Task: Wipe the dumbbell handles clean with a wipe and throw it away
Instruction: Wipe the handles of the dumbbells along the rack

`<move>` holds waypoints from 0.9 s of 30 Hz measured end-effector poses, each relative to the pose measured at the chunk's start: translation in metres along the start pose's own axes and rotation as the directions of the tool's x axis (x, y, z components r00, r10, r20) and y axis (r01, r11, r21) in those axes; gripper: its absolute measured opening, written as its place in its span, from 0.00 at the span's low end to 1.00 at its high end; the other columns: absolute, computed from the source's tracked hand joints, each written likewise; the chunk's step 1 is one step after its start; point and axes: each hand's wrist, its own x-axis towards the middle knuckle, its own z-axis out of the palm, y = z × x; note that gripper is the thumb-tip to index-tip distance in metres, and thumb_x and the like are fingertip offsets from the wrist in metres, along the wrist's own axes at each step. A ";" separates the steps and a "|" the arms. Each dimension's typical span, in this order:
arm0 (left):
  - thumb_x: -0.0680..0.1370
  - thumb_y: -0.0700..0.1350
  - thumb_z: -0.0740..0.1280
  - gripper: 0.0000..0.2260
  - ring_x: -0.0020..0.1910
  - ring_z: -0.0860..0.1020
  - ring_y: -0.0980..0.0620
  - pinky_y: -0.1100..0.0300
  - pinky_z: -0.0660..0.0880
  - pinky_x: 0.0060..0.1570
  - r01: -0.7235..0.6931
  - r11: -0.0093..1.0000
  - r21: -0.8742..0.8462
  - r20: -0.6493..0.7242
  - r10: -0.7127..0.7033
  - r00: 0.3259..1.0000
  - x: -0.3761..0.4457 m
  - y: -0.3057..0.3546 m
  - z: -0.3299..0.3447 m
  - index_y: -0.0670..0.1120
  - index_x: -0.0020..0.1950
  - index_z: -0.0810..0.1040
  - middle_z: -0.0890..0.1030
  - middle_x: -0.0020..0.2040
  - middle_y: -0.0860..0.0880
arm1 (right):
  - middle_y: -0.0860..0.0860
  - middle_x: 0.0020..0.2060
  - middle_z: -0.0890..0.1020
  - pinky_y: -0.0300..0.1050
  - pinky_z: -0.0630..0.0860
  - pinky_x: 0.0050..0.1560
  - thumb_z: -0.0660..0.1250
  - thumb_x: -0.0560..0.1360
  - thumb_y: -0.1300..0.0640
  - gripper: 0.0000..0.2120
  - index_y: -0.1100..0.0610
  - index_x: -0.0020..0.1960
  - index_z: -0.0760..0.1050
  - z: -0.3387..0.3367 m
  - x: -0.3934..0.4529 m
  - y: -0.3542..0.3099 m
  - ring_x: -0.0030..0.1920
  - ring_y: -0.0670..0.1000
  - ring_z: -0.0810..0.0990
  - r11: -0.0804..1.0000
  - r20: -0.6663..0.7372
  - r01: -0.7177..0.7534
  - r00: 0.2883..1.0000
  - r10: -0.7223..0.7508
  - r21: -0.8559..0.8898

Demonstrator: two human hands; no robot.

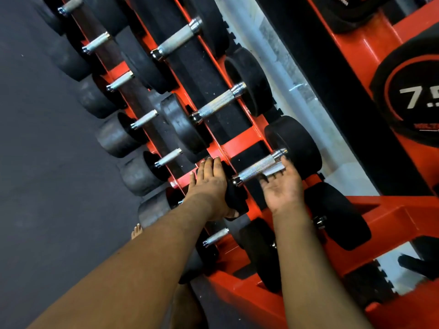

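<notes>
A dumbbell with a knurled steel handle (255,169) and black heads lies on the upper shelf of the red rack (240,143). My left hand (209,181) lies over its near head (235,197), thumb wrapped round the underside. My right hand (282,188) is palm up under the handle, its fingers holding a pale wipe (273,170) against the handle's underside near the far head (297,143). The fingertips are hidden behind the wipe and handle.
More dumbbells (218,105) fill the upper shelf, and a lower row (145,118) runs along the left. A 7.5-marked weight (413,98) sits on a red frame at right. Dark floor (47,138) lies left, with a bare foot (137,231) below my left arm.
</notes>
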 end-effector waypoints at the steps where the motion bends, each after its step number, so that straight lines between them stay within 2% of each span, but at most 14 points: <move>1: 0.64 0.58 0.83 0.69 0.81 0.35 0.43 0.44 0.38 0.79 -0.004 1.000 -0.002 0.002 0.004 1.000 0.000 0.000 0.000 0.42 0.80 0.31 0.35 0.82 0.42 | 0.56 0.57 0.82 0.53 0.72 0.65 0.63 0.81 0.53 0.09 0.55 0.56 0.77 0.000 -0.003 0.001 0.60 0.54 0.80 1.000 0.016 0.014 1.000 -0.014 -0.001; 4: 0.64 0.58 0.83 0.69 0.81 0.35 0.44 0.45 0.37 0.78 -0.002 1.000 -0.006 0.000 0.002 1.000 -0.002 0.000 0.000 0.42 0.80 0.30 0.34 0.82 0.43 | 0.56 0.50 0.83 0.51 0.76 0.59 0.66 0.81 0.54 0.07 0.57 0.53 0.78 0.001 -0.007 0.020 0.52 0.54 0.81 0.982 0.034 -0.082 0.995 0.089 -0.168; 6: 0.64 0.58 0.83 0.69 0.81 0.35 0.44 0.45 0.37 0.78 -0.002 1.000 -0.011 0.000 0.002 1.000 -0.001 0.000 0.000 0.42 0.80 0.30 0.34 0.82 0.43 | 0.56 0.49 0.83 0.50 0.78 0.53 0.65 0.80 0.54 0.07 0.57 0.54 0.78 0.004 -0.008 0.020 0.50 0.54 0.82 0.974 0.034 -0.103 0.993 0.112 -0.200; 9: 0.64 0.57 0.83 0.69 0.81 0.35 0.43 0.44 0.38 0.79 -0.006 1.000 -0.016 0.001 0.006 1.000 0.000 0.000 0.001 0.42 0.80 0.31 0.34 0.82 0.43 | 0.56 0.52 0.83 0.51 0.77 0.57 0.63 0.81 0.52 0.09 0.57 0.54 0.78 0.000 0.002 0.006 0.53 0.53 0.82 0.996 0.032 -0.031 0.999 0.033 -0.089; 11: 0.64 0.58 0.83 0.69 0.81 0.36 0.43 0.44 0.38 0.79 -0.011 1.000 -0.013 -0.001 0.011 1.000 0.000 0.000 0.000 0.42 0.80 0.31 0.34 0.82 0.43 | 0.56 0.51 0.83 0.51 0.76 0.59 0.65 0.81 0.52 0.09 0.56 0.54 0.79 0.000 0.002 0.016 0.52 0.53 0.82 0.984 0.029 -0.062 0.997 0.068 -0.167; 14: 0.64 0.57 0.83 0.69 0.81 0.36 0.43 0.43 0.39 0.79 -0.009 1.000 -0.009 -0.003 0.009 1.000 0.000 0.000 0.000 0.42 0.80 0.31 0.34 0.82 0.42 | 0.56 0.46 0.83 0.49 0.79 0.52 0.68 0.79 0.54 0.08 0.58 0.54 0.79 0.002 -0.007 0.034 0.45 0.53 0.83 0.941 0.037 -0.145 0.986 0.164 -0.307; 16: 0.63 0.57 0.83 0.69 0.81 0.36 0.43 0.43 0.39 0.79 -0.006 1.000 -0.013 -0.006 0.005 1.000 0.000 -0.001 0.001 0.42 0.80 0.31 0.35 0.82 0.42 | 0.55 0.45 0.84 0.48 0.79 0.50 0.65 0.81 0.55 0.07 0.57 0.52 0.78 0.003 -0.001 0.022 0.45 0.52 0.83 0.969 0.034 -0.111 0.992 0.122 -0.219; 19: 0.63 0.58 0.83 0.69 0.81 0.36 0.43 0.43 0.39 0.79 -0.011 1.000 -0.011 -0.006 0.011 1.000 0.000 -0.001 0.001 0.42 0.80 0.31 0.35 0.82 0.42 | 0.55 0.48 0.84 0.49 0.77 0.55 0.63 0.81 0.54 0.08 0.57 0.53 0.78 0.003 0.011 0.004 0.51 0.52 0.82 0.999 0.014 -0.024 1.000 0.025 -0.038; 23: 0.64 0.57 0.83 0.69 0.81 0.35 0.44 0.44 0.38 0.79 -0.013 1.000 -0.015 -0.005 0.013 1.000 -0.001 0.000 0.000 0.42 0.80 0.31 0.34 0.82 0.42 | 0.56 0.53 0.83 0.53 0.77 0.58 0.67 0.79 0.56 0.05 0.56 0.53 0.78 0.006 0.005 0.014 0.53 0.54 0.82 0.989 -0.020 -0.041 0.999 0.038 -0.139; 25: 0.64 0.57 0.83 0.69 0.81 0.35 0.44 0.44 0.37 0.78 -0.010 1.000 -0.015 0.000 0.010 1.000 -0.001 -0.001 0.000 0.42 0.80 0.31 0.34 0.82 0.43 | 0.55 0.54 0.82 0.51 0.77 0.56 0.68 0.78 0.56 0.05 0.55 0.53 0.78 0.011 0.003 0.004 0.53 0.53 0.82 0.993 -0.052 0.001 0.999 -0.007 -0.121; 27: 0.64 0.57 0.83 0.69 0.81 0.35 0.44 0.45 0.37 0.78 -0.009 1.000 -0.020 -0.002 0.009 1.000 0.000 -0.001 0.000 0.42 0.81 0.31 0.34 0.82 0.43 | 0.55 0.54 0.83 0.53 0.76 0.59 0.68 0.78 0.56 0.05 0.55 0.52 0.78 0.018 0.008 -0.007 0.55 0.54 0.82 0.995 -0.081 0.022 0.996 -0.030 -0.098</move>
